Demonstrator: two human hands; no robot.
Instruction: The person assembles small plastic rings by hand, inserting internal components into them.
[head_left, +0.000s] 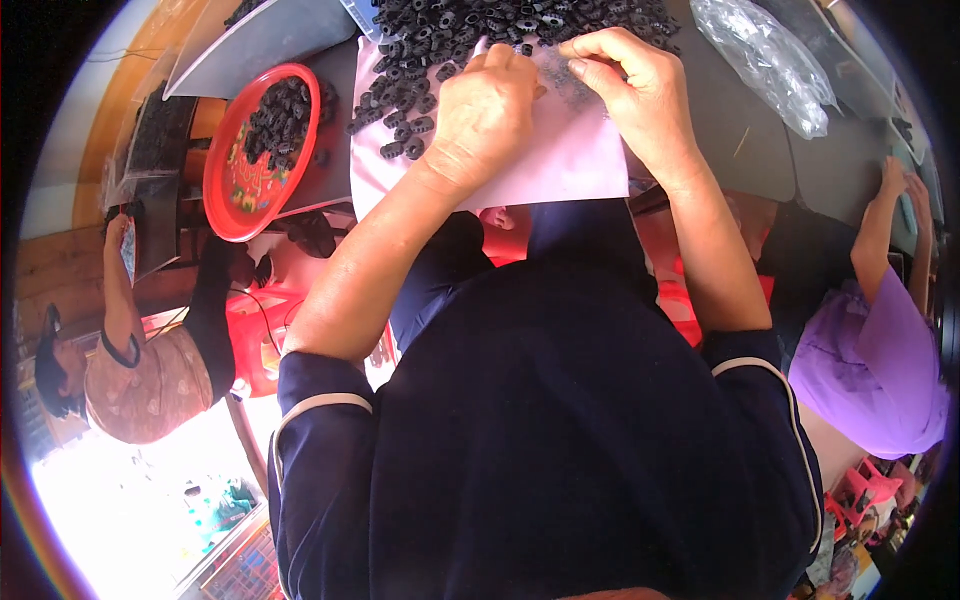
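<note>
A heap of small black ridged plastic parts [430,30] covers the far side of a pink cloth [500,180] on the table, and several lie loose at its left. My left hand [488,108] is closed at the near edge of the heap, back of the hand up; its fingertips and anything in them are hidden. To its right, my right hand [640,95] has thumb and forefinger brought together in a pinch; what sits between them is too small to tell. Tiny grey bits [566,82] are scattered on the cloth between my hands.
At the left stands a red tray [213,190] with more black parts. A clear plastic bag [765,65] lies at the far right of the dark table [740,150]. One person [150,390] sits at the left, another in purple [870,370] at the right.
</note>
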